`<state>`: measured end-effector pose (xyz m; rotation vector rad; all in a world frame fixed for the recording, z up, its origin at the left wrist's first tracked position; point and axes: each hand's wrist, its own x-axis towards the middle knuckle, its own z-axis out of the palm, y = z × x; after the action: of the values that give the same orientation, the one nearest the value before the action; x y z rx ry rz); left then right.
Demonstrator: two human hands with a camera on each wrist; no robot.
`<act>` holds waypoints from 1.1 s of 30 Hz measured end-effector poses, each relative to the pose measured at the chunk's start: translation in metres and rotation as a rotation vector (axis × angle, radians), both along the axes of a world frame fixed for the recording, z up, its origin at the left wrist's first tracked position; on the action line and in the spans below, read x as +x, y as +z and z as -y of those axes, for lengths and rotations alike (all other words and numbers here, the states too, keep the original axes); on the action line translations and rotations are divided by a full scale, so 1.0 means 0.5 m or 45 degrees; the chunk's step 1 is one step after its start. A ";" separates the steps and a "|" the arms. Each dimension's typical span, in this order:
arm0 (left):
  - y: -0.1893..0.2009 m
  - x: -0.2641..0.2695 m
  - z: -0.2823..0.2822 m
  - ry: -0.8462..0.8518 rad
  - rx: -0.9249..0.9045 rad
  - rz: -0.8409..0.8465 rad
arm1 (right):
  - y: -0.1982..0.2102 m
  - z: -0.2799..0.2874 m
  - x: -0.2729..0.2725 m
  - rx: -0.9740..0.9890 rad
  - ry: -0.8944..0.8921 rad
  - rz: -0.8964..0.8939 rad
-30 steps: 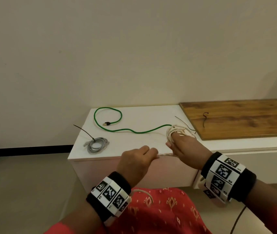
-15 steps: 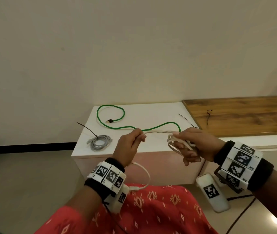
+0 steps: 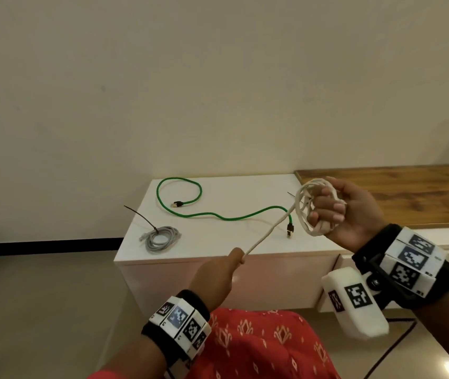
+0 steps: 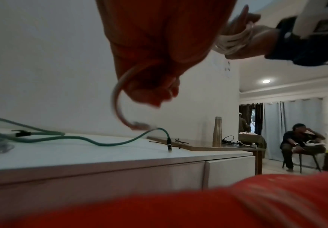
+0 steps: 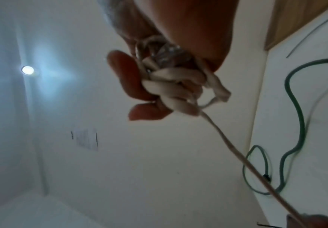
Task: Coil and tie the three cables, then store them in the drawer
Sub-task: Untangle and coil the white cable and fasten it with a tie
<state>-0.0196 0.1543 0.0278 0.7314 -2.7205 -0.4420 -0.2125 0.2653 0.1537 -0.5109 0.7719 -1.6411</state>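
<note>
Where the plain wall meets the floor stands a low white cabinet [image 3: 217, 250], its drawer front [image 4: 120, 174] closed; a wooden top [image 3: 409, 195] adjoins it on the right.

On the cabinet top:
- green cable [image 3: 217, 214], uncoiled, looped at the far left, one plug end [image 3: 289, 229] near the front right.
- grey cable [image 3: 160, 237], coiled near the left edge, bound by a black tie [image 3: 141, 218] whose tail juts up-left.

Held above the cabinet's right end:
- white cable [image 3: 313, 212], mostly coiled, the coil wrapped over the fingers of the right hand [image 3: 354, 214], fingers curled round it, palm toward the wearer.
- one free strand runs taut down-left from the coil to the left hand [image 3: 217, 277], which grips it in a closed fist; the plug end hangs below that fist in the left wrist view.

Foreground: red patterned garment [image 3: 258, 346].
</note>
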 end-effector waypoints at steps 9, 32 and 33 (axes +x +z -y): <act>0.035 -0.013 -0.059 -0.166 -0.418 -0.180 | -0.029 0.019 0.008 -0.232 -0.420 -0.247; 0.109 -0.024 -0.027 -0.267 -0.237 -0.833 | -0.108 0.018 0.074 0.149 0.356 -1.452; 0.110 -0.025 -0.023 -0.269 -0.139 -0.863 | -0.106 0.017 0.075 0.135 0.418 -1.333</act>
<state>-0.0322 0.1656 0.0828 0.2016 -2.1557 -0.4760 -0.1749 0.2566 0.1008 -1.3785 1.4199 -0.9432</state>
